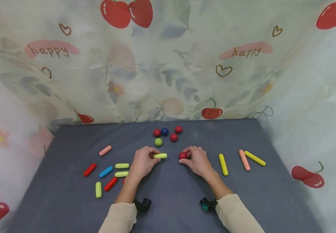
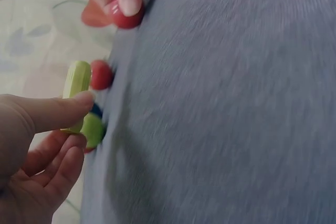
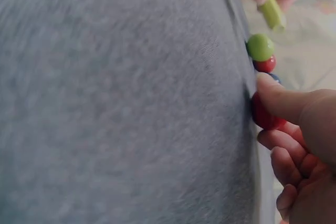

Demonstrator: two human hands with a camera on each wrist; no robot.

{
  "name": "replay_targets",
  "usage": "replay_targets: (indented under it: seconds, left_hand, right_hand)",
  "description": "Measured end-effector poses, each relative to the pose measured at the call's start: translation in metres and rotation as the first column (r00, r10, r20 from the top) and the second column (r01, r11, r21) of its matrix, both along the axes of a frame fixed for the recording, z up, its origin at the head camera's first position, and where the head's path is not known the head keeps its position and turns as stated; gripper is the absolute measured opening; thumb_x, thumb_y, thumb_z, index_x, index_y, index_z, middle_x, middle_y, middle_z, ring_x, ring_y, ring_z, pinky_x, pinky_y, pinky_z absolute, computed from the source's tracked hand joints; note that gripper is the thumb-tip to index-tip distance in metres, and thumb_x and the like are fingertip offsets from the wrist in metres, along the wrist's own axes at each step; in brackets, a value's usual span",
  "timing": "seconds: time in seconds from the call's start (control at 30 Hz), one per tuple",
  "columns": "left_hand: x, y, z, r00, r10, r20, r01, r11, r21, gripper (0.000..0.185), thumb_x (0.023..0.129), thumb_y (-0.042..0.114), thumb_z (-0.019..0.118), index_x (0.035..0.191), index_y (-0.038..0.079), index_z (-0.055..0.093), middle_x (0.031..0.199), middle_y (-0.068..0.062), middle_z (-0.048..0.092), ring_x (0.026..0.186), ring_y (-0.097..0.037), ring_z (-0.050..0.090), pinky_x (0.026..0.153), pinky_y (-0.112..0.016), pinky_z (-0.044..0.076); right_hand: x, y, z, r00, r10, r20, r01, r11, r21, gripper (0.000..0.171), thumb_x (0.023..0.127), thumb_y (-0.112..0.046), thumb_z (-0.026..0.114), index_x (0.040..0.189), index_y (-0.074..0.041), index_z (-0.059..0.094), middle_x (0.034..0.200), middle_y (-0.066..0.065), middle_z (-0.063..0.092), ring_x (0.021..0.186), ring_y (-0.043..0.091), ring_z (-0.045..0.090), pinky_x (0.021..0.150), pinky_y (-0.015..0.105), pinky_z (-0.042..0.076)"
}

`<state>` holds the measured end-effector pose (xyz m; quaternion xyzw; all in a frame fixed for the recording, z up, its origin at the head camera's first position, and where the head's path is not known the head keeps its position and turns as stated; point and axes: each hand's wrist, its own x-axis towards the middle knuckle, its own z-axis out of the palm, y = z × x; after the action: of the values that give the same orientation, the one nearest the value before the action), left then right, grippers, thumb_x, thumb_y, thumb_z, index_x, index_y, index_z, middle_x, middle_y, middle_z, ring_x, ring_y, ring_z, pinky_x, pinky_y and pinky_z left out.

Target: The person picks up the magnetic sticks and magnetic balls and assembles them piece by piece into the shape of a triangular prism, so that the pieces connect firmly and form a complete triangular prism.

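My left hand (image 1: 141,163) pinches a short, ridged yellow-green stick (image 1: 160,156) between thumb and fingers; the kind of stick cannot be told for sure. In the left wrist view the thumb lies across this stick (image 2: 77,80). Facing it, my right hand (image 1: 198,163) holds a shiny red ball (image 1: 182,155) between thumb and fingertips. The right wrist view shows the red ball (image 3: 265,113) partly covered by the thumb. The stick and the held ball are apart. Just beyond the hands are a green ball (image 1: 158,142), a blue ball (image 1: 164,131) and several red balls (image 1: 173,137).
Left of my left hand lie several short sticks, among them a blue stick (image 1: 106,172), a red stick (image 1: 90,170) and a pink stick (image 1: 105,150). To the right are two yellow sticks (image 1: 223,164) and a longer pink stick (image 1: 244,160). A dark grey cloth (image 1: 173,207) covers the table.
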<state>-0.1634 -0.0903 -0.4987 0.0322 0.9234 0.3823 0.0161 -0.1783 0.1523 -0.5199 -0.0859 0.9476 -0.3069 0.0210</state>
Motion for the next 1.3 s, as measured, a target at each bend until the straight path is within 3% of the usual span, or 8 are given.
replay_targets:
  seconds: [0.33,0.53,0.7,0.77,1.0,1.17,1.3]
  left_hand:
    - [-0.002,0.025,-0.011,0.997,-0.077,-0.008,0.076,0.995,-0.069,0.018,0.084,0.016,0.085,0.101,0.019,0.080,0.086,0.001,0.064,0.075,-0.012,0.053,0.069,-0.027,0.046]
    - [-0.001,0.031,-0.014,0.997,-0.077,-0.018,0.076,0.994,-0.083,0.018,0.083,0.016,0.085,0.100,0.018,0.080,0.083,0.002,0.062,0.074,-0.012,0.052,0.068,-0.027,0.044]
    - [-0.002,0.024,-0.014,0.995,-0.094,0.019,0.094,0.995,-0.025,0.022,0.084,0.020,0.085,0.106,0.018,0.078,0.092,0.001,0.066,0.079,-0.011,0.056,0.072,-0.028,0.050]
    - [-0.003,0.016,-0.010,0.997,-0.074,0.036,0.074,0.997,0.022,0.026,0.085,0.022,0.085,0.110,0.018,0.077,0.099,-0.001,0.068,0.085,-0.012,0.060,0.077,-0.032,0.053]
    - [-0.027,-0.007,0.000,0.997,0.071,0.017,-0.073,0.990,0.122,0.041,0.086,0.022,0.084,0.124,0.014,0.072,0.116,-0.006,0.069,0.100,-0.022,0.065,0.089,-0.043,0.056]
    - [-0.050,-0.008,-0.013,0.997,0.077,-0.015,-0.076,0.993,0.087,0.047,0.086,0.027,0.084,0.129,0.016,0.069,0.120,-0.005,0.067,0.099,-0.021,0.064,0.086,-0.041,0.055]
    - [-0.060,-0.006,-0.018,0.997,0.067,-0.037,-0.065,0.996,0.055,0.045,0.085,0.029,0.085,0.126,0.016,0.071,0.116,-0.006,0.067,0.096,-0.022,0.063,0.085,-0.041,0.055]
  right_hand:
    - [0.003,-0.009,0.002,0.996,0.093,-0.014,-0.093,0.996,-0.013,0.037,0.081,-0.032,0.088,0.108,-0.013,0.071,0.094,0.001,0.070,0.089,0.018,0.054,0.083,0.037,0.037]
    - [0.005,-0.011,0.002,0.995,0.101,-0.024,-0.101,0.995,-0.015,0.036,0.081,-0.032,0.087,0.109,-0.014,0.071,0.093,0.001,0.069,0.087,0.016,0.052,0.078,0.034,0.032]
    - [0.006,-0.010,0.002,0.995,0.099,-0.024,-0.099,0.995,0.005,0.037,0.082,-0.033,0.086,0.109,-0.014,0.071,0.093,0.000,0.067,0.086,0.016,0.052,0.078,0.033,0.032]
    - [0.005,-0.010,0.002,0.994,0.102,-0.024,-0.102,0.995,0.008,0.037,0.082,-0.034,0.086,0.110,-0.014,0.071,0.094,0.000,0.067,0.087,0.016,0.052,0.078,0.033,0.032]
    - [0.006,-0.008,0.001,0.995,0.096,-0.031,-0.096,0.995,0.004,0.039,0.081,-0.034,0.086,0.111,-0.014,0.071,0.095,0.000,0.069,0.089,0.016,0.055,0.078,0.034,0.031]
    - [0.007,-0.007,0.000,0.996,0.085,-0.014,-0.085,0.996,0.013,0.040,0.081,-0.036,0.086,0.112,-0.015,0.071,0.096,0.000,0.069,0.090,0.016,0.055,0.079,0.033,0.031]
    - [0.007,-0.009,0.000,0.996,0.089,-0.031,-0.088,0.996,0.006,0.039,0.082,-0.035,0.086,0.111,-0.014,0.071,0.094,0.000,0.068,0.089,0.016,0.055,0.078,0.034,0.031]
